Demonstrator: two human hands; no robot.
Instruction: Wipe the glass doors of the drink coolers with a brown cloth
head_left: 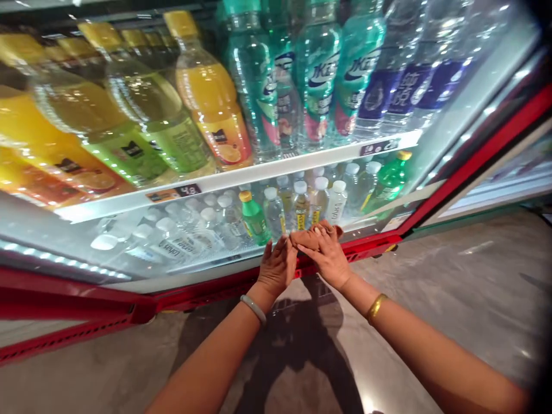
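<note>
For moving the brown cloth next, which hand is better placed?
Probably the right. The right hand lies over the brown cloth, its fingers on it; the left hand is only beside the cloth's left end, perhaps touching it.

So with the white shelf edge [241, 175] as the landmark, you've got yellow-capped orange juice bottles [211, 98] above it, a green bottle [255, 221] with an orange cap below, and red fridge framing [207, 292] lower still.
</note>
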